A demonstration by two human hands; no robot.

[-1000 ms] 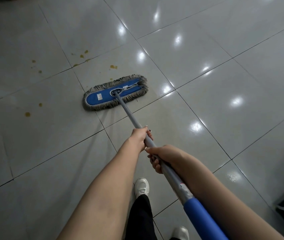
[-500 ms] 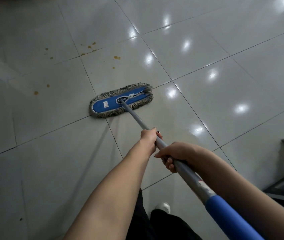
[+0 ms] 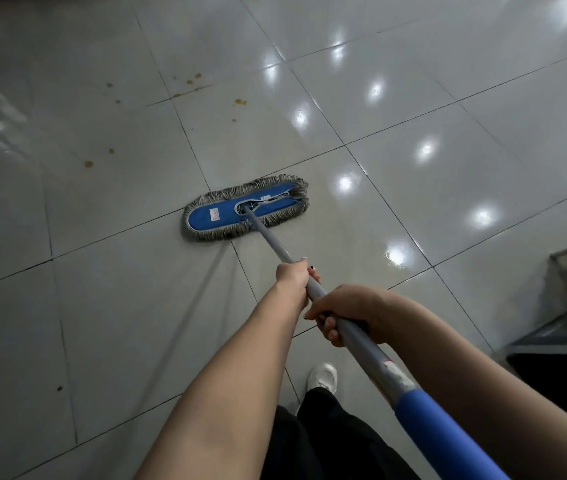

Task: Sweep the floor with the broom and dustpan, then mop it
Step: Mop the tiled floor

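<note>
- My left hand [image 3: 294,277] is clenched round the grey metal mop pole [image 3: 271,240], ahead of my right.
- My right hand [image 3: 347,311] grips the same pole just behind it, fingers wrapped under. The 2 hands almost touch.
- The pole runs diagonally from lower right up to the flat blue mop head with grey fringe [image 3: 245,209].
- The mop head lies flat on the glossy pale grey tiled floor [image 3: 119,306], over a crossing of grout lines.
- A blue foam sleeve [image 3: 441,434] covers the near end of the pole, with white tape just above it.
- Yellow-brown spots [image 3: 240,102] are scattered on the tiles beyond the mop head, apart from it.
- A wet sheen [image 3: 396,258] shows on the tile right of the pole.
- 1 white shoe [image 3: 323,375] and black trousers [image 3: 327,445] are visible below my arms.
- A dark low unit [image 3: 559,358] sits at the right edge; can't tell what it is.
</note>
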